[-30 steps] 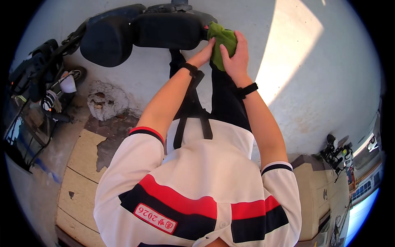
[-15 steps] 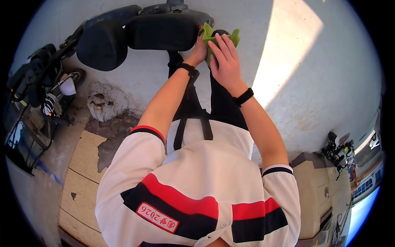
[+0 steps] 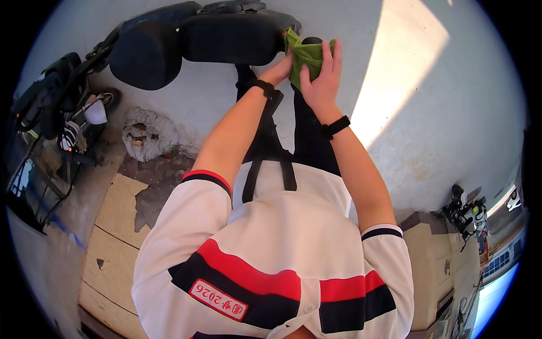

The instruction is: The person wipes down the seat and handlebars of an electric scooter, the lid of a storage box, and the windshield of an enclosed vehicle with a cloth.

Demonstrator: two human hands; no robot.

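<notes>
right hand (image 3: 320,73) gripping green cloth (image 3: 305,53) | left hand (image 3: 278,70) pinching its left edge | cloth against rear end of black scooter seat (image 3: 234,38) | black wristbands on both wrists | pale concrete ground (image 3: 429,113)

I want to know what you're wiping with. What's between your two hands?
In the head view, a green cloth lies between the left hand and the right hand, both gripping it, beside the black seat.

One green cloth (image 3: 305,55), two hands on it. Two black wristbands. Beside the cloth, two black seat cushions (image 3: 226,38).
</notes>
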